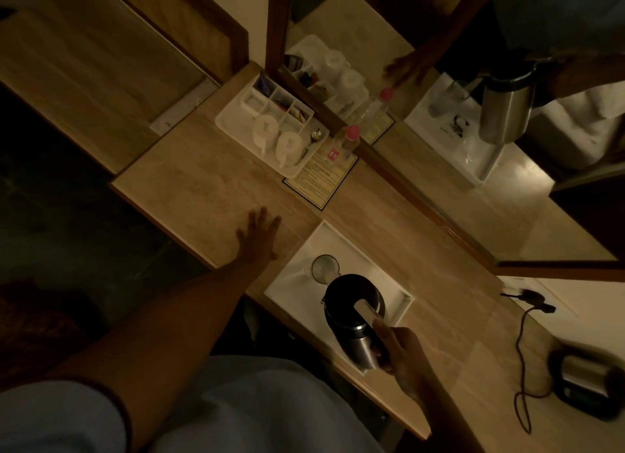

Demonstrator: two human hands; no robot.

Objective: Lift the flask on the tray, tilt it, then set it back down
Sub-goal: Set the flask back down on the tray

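A steel flask with a black lid and a pale handle hangs over the near part of the white tray. Its body leans toward me, lid pointing away. My right hand is shut on the flask's handle. In the mirror the flask appears upright in that hand, above the tray. A glass stands on the tray just beyond the flask. My left hand lies flat on the counter left of the tray, fingers spread, holding nothing.
A second white tray at the back holds two upturned cups, a spoon and sachet compartments. A pink-capped bottle stands on a printed card by the mirror. An electric kettle and its cord lie at the right.
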